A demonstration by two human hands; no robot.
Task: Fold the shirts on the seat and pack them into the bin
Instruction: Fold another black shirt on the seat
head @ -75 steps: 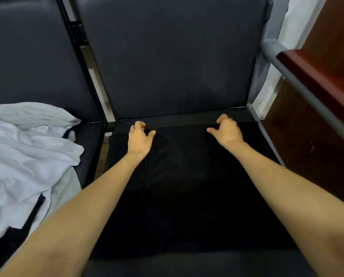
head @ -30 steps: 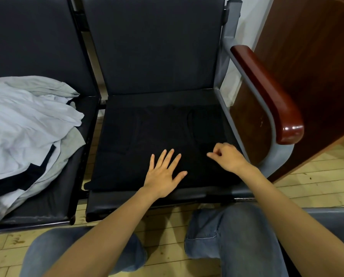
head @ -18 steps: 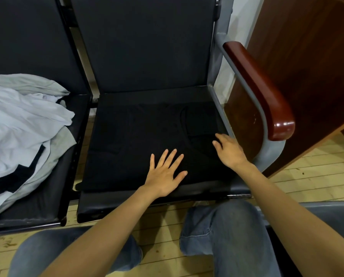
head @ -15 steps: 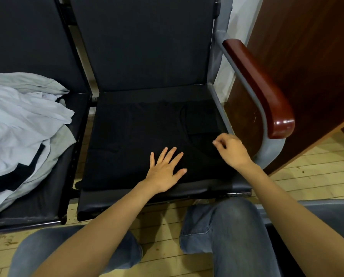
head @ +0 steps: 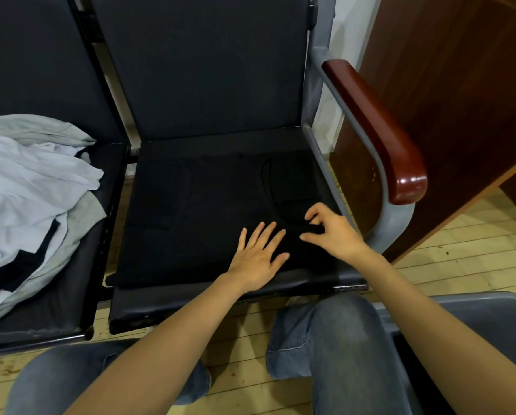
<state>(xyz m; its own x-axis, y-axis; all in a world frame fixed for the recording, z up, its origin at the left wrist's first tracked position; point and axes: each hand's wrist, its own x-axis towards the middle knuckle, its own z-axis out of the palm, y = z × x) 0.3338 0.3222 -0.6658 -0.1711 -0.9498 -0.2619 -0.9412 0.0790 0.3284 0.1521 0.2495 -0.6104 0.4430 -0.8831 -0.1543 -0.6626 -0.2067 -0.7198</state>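
Left hand (head: 258,259) flat, fingers spread, pinning black shirt (head: 190,223) on seat (head: 208,296). Right hand (head: 333,235) pinches fabric at the shirt's near-right. Looks mid-fold; next: lift pinched edge across, left hand anchoring.

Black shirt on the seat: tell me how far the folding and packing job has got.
Done: the black shirt lies spread flat on the seat. In hand: the left hand presses it while the right hand pinches its near right part, seemingly starting a fold. Left: that fold, the crumpled light shirts on the neighbouring seat, all packing.
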